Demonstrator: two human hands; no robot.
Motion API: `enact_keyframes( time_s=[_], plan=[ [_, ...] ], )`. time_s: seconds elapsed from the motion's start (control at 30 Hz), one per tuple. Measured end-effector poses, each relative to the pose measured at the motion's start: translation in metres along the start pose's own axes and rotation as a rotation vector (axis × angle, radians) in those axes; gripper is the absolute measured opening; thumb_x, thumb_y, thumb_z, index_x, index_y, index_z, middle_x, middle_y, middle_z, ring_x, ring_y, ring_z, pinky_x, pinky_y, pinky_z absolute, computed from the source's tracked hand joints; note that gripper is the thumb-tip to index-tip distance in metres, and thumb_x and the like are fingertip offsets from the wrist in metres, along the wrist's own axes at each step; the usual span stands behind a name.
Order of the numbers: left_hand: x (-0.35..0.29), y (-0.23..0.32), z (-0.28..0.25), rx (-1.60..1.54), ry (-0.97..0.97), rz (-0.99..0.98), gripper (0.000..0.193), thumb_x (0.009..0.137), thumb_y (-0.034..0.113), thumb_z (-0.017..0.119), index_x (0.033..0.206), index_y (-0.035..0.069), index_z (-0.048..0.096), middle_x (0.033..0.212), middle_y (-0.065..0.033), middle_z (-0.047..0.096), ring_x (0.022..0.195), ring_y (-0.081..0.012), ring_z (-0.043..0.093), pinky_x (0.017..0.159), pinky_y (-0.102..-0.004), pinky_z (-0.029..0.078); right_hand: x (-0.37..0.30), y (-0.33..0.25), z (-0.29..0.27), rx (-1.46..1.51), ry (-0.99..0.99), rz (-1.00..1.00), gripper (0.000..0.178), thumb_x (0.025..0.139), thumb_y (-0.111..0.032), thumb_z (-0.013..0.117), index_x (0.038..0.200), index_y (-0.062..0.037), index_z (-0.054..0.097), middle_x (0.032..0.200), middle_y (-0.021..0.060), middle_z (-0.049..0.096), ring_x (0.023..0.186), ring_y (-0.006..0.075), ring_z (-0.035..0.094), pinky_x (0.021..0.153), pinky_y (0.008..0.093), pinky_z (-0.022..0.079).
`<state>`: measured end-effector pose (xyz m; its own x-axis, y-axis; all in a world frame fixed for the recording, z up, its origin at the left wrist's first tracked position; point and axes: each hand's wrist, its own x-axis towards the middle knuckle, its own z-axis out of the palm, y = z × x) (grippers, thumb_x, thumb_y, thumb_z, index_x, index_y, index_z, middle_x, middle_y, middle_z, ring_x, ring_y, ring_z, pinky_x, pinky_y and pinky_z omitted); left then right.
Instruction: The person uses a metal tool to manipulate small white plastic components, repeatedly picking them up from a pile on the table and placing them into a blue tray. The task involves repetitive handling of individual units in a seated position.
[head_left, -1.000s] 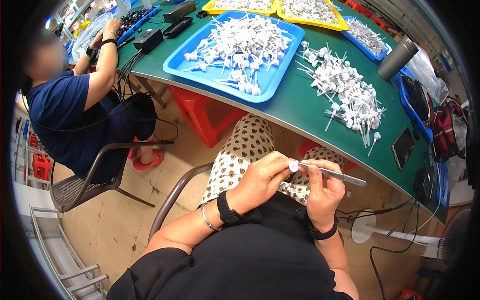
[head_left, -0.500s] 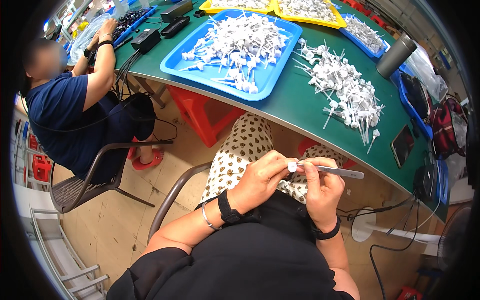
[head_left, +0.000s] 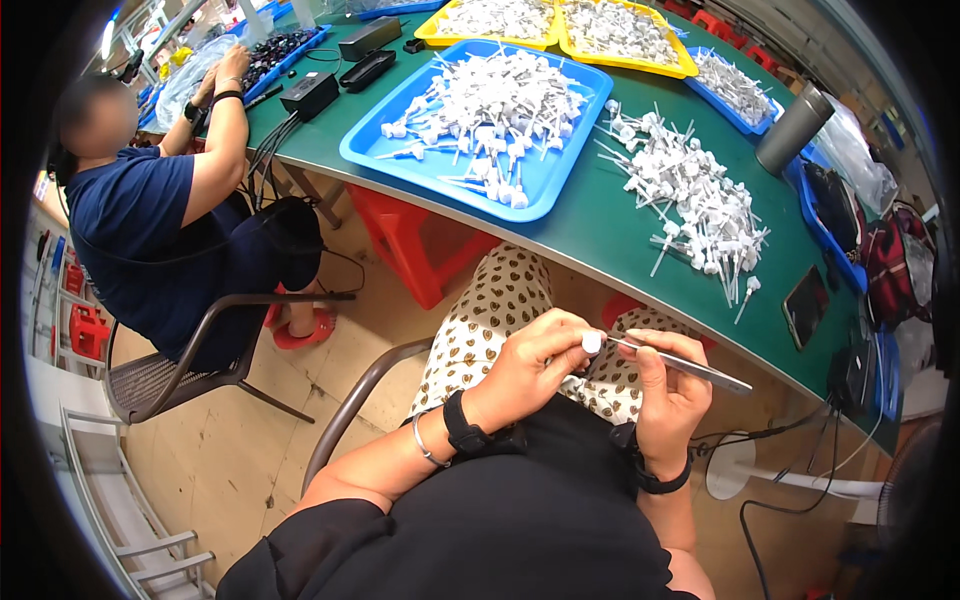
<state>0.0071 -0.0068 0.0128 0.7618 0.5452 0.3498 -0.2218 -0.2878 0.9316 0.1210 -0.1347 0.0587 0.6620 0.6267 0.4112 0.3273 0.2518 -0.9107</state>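
The large tray (head_left: 555,180) is bright blue, and the pieces (head_left: 510,100) inside it are white. The table (head_left: 600,240) under this tray is dark green. Behind the tray, two yellow trays (head_left: 640,66) are seen. To its right, the heap (head_left: 690,190) is white, and farther right the bottle (head_left: 795,128) is grey. Below the tray, the stool (head_left: 410,250) is red, the trousers (head_left: 490,310) are cream with repeated dark brown motifs, the held part (head_left: 591,342) is white, the tool (head_left: 705,373) is grey, and the top (head_left: 510,500) is black.
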Motion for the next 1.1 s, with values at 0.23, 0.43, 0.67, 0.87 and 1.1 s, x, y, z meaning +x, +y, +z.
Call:
enact_keyframes(
  time_s=[0.23, 0.43, 0.67, 0.87, 1.1],
  plan=[
    [-0.003, 0.000, 0.003, -0.094, 0.013, -0.036, 0.019, 0.094, 0.000, 0.064, 0.111, 0.003, 0.071, 0.096, -0.0056, 0.063, 0.075, -0.0123, 0.064, 0.064, -0.0253, 0.053, -0.005, 0.005, 0.005, 0.046, -0.065, -0.017, 0.014, 0.095, 0.000, 0.065, 0.108, 0.0044, 0.063, 0.105, 0.0129, 0.069, 0.093, 0.0181, 0.068, 0.086, 0.0284, 0.054],
    [-0.004, -0.001, 0.004, -0.040, 0.017, -0.007, 0.021, 0.093, -0.001, 0.065, 0.113, 0.004, 0.070, 0.095, -0.0059, 0.063, 0.075, -0.0137, 0.064, 0.065, -0.0266, 0.053, -0.007, 0.016, 0.004, -0.064, -0.084, -0.066, 0.012, 0.094, 0.000, 0.066, 0.105, 0.0038, 0.065, 0.104, 0.0125, 0.070, 0.090, 0.0177, 0.067, 0.081, 0.0280, 0.054],
    [-0.005, -0.007, 0.003, -0.019, 0.020, 0.017, 0.020, 0.091, 0.000, 0.066, 0.111, 0.004, 0.070, 0.094, -0.0067, 0.064, 0.077, -0.0161, 0.065, 0.067, -0.0288, 0.053, -0.005, 0.011, 0.004, -0.086, -0.122, -0.032, 0.010, 0.099, -0.003, 0.059, 0.106, 0.0041, 0.058, 0.102, 0.0151, 0.069, 0.091, 0.0202, 0.070, 0.084, 0.0312, 0.057],
    [-0.005, -0.005, 0.002, 0.045, 0.017, 0.023, 0.019, 0.091, 0.001, 0.067, 0.110, 0.004, 0.070, 0.095, -0.0076, 0.065, 0.082, -0.0200, 0.066, 0.069, -0.0308, 0.053, -0.005, 0.007, 0.008, 0.024, -0.079, 0.025, 0.011, 0.098, -0.002, 0.061, 0.106, 0.0052, 0.059, 0.101, 0.0147, 0.070, 0.090, 0.0198, 0.071, 0.082, 0.0299, 0.058],
    [-0.003, -0.004, 0.001, 0.095, 0.021, 0.065, 0.020, 0.090, 0.001, 0.068, 0.109, 0.006, 0.070, 0.096, -0.0077, 0.065, 0.084, -0.0223, 0.066, 0.071, -0.0322, 0.054, -0.006, 0.011, 0.010, 0.035, -0.053, -0.001, 0.011, 0.095, 0.003, 0.063, 0.105, 0.0072, 0.062, 0.099, 0.0142, 0.070, 0.089, 0.0191, 0.072, 0.080, 0.0281, 0.059]
  ],
)
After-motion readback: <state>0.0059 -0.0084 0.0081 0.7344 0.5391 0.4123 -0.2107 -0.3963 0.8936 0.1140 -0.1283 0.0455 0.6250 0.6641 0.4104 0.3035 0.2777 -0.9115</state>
